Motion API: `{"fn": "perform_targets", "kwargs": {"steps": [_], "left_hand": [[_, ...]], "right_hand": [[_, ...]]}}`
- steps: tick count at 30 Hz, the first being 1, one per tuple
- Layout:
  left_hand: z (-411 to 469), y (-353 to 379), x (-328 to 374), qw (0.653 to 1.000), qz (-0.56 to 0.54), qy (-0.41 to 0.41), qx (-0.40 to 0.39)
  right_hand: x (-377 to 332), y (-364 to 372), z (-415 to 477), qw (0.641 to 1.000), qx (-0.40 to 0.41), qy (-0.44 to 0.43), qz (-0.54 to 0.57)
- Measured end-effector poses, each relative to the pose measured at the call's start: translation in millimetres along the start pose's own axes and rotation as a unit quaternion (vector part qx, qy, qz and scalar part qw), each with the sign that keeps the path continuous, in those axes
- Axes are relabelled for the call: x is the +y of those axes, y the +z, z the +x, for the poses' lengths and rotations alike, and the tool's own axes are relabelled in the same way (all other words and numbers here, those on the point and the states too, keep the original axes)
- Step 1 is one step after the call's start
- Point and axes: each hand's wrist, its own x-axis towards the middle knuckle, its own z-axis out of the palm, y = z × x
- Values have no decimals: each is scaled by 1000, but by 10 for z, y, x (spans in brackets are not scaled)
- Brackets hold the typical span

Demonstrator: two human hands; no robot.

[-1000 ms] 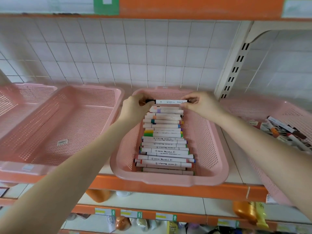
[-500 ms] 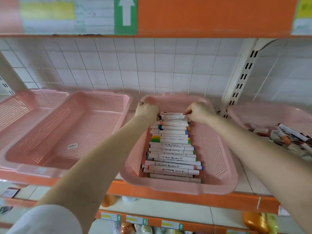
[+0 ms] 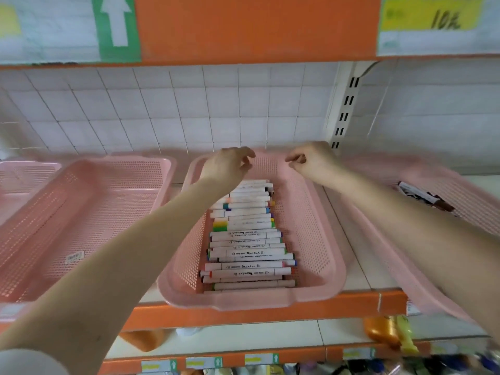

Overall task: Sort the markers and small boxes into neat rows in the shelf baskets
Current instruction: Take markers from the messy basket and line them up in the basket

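- left hand (image 3: 230, 165) and right hand (image 3: 311, 158) hover apart over the far end of the middle basket (image 3: 243, 301); fingers loosely curled, holding nothing
- markers (image 3: 243, 239) lie in one stacked row inside it, roughly twenty; four pink baskets in all

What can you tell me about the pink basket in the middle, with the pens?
The middle basket is a shallow tray of pink plastic, walls and floor perforated in a fine grid under a smooth rim. It sits on the shelf, front rim at its orange edge. A row of white markers lies crosswise down its middle. The left hand and right hand hover over its far end, empty.
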Motion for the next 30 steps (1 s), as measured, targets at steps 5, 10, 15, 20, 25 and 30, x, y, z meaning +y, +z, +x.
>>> {"fn": "perform_targets", "kwargs": {"steps": [5, 10, 15, 20, 25, 30], "left_hand": [[170, 192, 813, 988, -79, 132, 0], [316, 599, 1558, 968, -81, 237, -34], [415, 913, 1982, 959, -71, 259, -89], [452, 1182, 2259, 945, -65, 287, -143], [484, 1351, 2552, 928, -52, 323, -177], [611, 1442, 2692, 926, -65, 323, -183]], "right_hand": [[474, -546, -457, 994, 56, 84, -45], [1043, -1098, -1156, 976, 36, 184, -109], [1419, -1388, -1685, 952, 33, 263, -151], [1576, -1436, -1914, 933, -1, 326, -154], [1728, -1305, -1873, 921, -49, 356, -152], [1833, -1093, -1835, 905, -98, 358, -209]]}}
